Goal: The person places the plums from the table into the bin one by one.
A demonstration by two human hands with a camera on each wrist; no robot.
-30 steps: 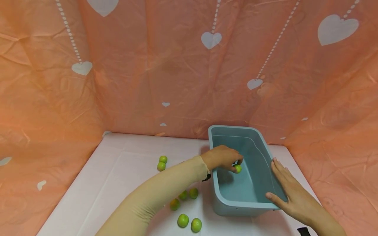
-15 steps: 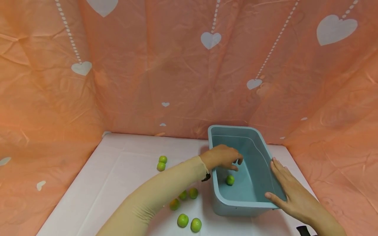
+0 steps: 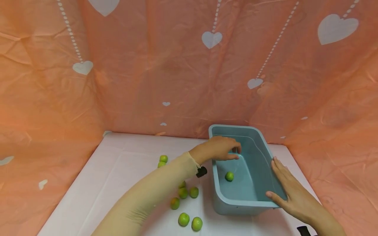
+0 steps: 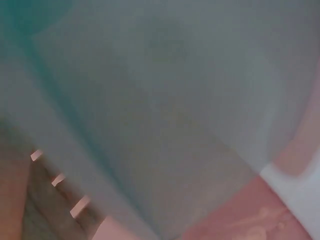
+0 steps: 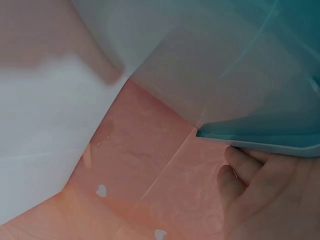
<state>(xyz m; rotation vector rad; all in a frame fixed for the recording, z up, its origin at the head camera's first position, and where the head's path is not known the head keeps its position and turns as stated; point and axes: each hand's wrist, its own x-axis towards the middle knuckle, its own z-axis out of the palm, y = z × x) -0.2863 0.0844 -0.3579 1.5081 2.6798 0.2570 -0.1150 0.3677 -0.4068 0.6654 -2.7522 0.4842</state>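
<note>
Fingers [image 3: 279, 173] straight, right hand [image 3: 290, 190] touching bin [image 3: 236, 209]

The bin [image 3: 251, 210] casts a soft shadow in the evenly lit head view; wrist views look hazy.

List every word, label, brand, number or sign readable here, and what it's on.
None: no readable text in any view.
The orange cloth shows only hearts and dotted lines; the bin and green fruits show no lettering.
The left wrist view is blurred.
</note>
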